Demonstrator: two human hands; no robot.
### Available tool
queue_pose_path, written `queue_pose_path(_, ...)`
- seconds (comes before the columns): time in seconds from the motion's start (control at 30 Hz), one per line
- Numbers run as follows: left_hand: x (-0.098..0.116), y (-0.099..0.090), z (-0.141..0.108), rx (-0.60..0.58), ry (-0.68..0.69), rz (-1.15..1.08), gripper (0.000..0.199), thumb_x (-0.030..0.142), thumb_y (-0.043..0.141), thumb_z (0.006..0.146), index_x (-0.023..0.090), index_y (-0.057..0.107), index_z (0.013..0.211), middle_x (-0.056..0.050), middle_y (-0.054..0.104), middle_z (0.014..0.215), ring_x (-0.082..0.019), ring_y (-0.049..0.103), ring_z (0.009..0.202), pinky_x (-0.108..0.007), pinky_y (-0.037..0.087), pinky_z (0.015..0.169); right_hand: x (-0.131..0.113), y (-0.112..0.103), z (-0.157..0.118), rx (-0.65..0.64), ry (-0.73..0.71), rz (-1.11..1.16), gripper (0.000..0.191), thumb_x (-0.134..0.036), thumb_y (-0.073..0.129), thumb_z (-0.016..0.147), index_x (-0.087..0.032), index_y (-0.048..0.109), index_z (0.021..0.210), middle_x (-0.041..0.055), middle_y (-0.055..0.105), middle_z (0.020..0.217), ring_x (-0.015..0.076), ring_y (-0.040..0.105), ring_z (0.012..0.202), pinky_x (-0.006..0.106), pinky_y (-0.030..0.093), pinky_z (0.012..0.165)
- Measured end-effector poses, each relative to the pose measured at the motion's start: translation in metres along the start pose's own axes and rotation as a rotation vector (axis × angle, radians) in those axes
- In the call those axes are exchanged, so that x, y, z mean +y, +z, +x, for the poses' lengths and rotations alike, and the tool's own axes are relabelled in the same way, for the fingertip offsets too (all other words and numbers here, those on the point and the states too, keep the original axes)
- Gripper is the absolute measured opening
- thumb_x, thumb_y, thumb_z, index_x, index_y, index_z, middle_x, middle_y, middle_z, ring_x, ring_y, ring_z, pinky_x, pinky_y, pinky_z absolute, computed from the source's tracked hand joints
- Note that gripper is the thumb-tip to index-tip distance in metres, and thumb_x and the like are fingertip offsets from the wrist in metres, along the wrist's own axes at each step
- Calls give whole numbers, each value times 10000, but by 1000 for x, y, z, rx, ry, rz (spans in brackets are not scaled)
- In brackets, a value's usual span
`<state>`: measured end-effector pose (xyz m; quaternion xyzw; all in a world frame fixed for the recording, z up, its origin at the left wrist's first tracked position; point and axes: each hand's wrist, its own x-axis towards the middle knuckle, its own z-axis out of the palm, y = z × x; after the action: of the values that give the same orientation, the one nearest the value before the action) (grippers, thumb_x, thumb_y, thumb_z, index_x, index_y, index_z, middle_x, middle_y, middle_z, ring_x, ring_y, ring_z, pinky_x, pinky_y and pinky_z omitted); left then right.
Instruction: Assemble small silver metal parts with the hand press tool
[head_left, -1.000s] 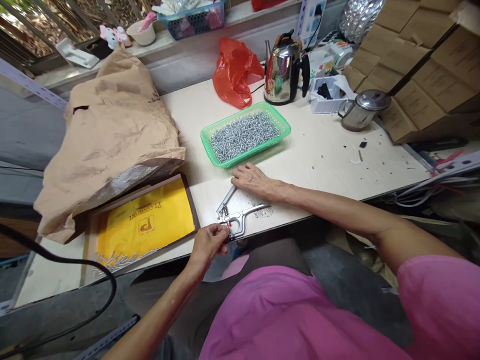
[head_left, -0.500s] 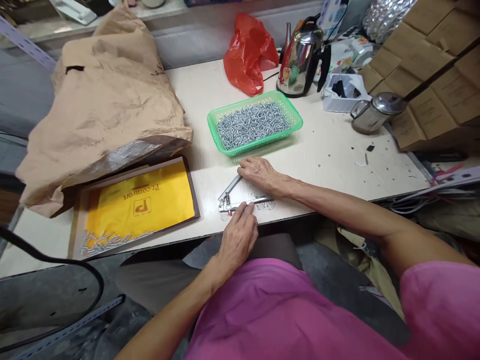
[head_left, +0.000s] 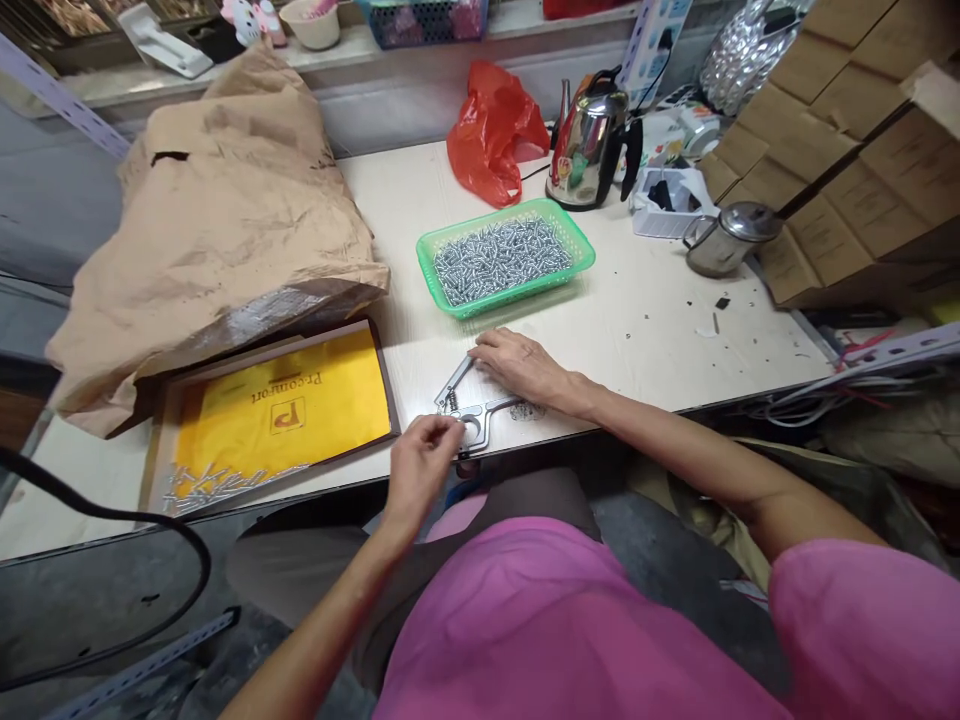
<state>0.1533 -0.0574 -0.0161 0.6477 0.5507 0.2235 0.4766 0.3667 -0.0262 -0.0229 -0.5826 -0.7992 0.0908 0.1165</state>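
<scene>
A metal hand tool [head_left: 487, 425] with two long handles, a coil spring between them and a round opening lies at the table's front edge. My right hand [head_left: 525, 365] is closed over the end of its upper handle, palm down. At the round opening, my left hand [head_left: 421, 462] has thumb and fingertips pinched together. Whatever sits in that pinch is too small to make out. Beyond the hands stands a green plastic basket [head_left: 433, 290] full of small silvery screws.
On the left, a yellow bag [head_left: 337, 385] with loose screws lies in a shallow box beside a large brown paper sack [head_left: 217, 210]. A red plastic bag [head_left: 491, 140], kettle [head_left: 589, 150], white basket [head_left: 664, 220] and metal mug [head_left: 727, 245] stand behind. Cardboard boxes [head_left: 840, 190] rise at right.
My left hand has moved left from lying on the lower handle to a pinch at the tool's head. The round opening now shows. My right hand stays on the upper handle.
</scene>
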Motion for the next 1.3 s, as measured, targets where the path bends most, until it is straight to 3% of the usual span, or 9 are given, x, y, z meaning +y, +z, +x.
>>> queue_pose_path(0.13,-6,-13,5,-67,-266,-136,333,462,687,697,140,663,778,60,474,460,-64,382,396,-182,255,397,-3,3,-33,33,-11,88,253,-251,449,974,-146,671,1039,105,612,1019,197,496,965,319,394,841)
queue_pose_path(0.3,-11,-10,12,-172,-398,-147,320,462,697,678,153,619,705,67,464,412,-49,344,316,-183,201,351,-8,17,-61,40,-7,132,251,-281,484,962,-153,654,1096,109,618,1041,204,501,995,331,398,829)
queue_pose_path(0.57,-4,-9,20,-243,-475,-76,327,458,706,663,179,554,585,57,451,343,-49,322,275,-184,189,331,-10,29,-65,97,24,122,241,-182,475,952,-178,650,1117,103,623,1068,213,477,1014,338,379,816)
queue_pose_path(0.73,1,-15,28,-366,-494,-9,350,447,700,663,174,529,526,47,447,331,-44,350,271,-169,200,327,-9,33,-64,100,23,91,244,-181,471,952,-185,657,1110,96,625,1077,217,471,1002,335,363,812)
queue_pose_path(0.97,0,-21,43,-523,-525,34,377,475,748,606,150,566,549,25,523,418,-39,390,284,-164,178,305,-7,19,-59,7,30,107,240,-277,503,947,-171,664,1090,113,613,1142,237,496,1047,358,396,854)
queue_pose_path(1.03,-1,-21,45,-530,-533,45,376,477,748,605,146,574,562,29,524,423,-36,386,282,-164,185,306,-1,12,-54,-2,-23,108,373,-391,584,898,-157,615,1187,149,527,1315,279,451,1182,402,391,931)
queue_pose_path(1.1,-1,-21,46,-526,-539,50,380,480,748,603,145,572,563,33,521,425,-33,385,281,-164,185,306,6,8,-44,-14,-80,82,647,-481,677,808,-140,501,1329,193,373,1465,337,326,1329,472,346,1017)
queue_pose_path(1.17,0,-21,45,-517,-547,50,380,476,756,596,142,576,577,36,527,434,-35,401,288,-163,182,307,13,6,-32,-54,-122,44,858,-543,727,730,-120,402,1403,227,284,1512,380,221,1392,539,293,1060)
queue_pose_path(1.3,0,-21,43,-493,-538,63,382,478,762,598,139,588,619,47,532,445,-41,431,302,-158,206,307,26,9,-8,-152,-194,-22,950,-622,737,663,-119,394,1392,228,326,1483,409,201,1397,584,257,1074)
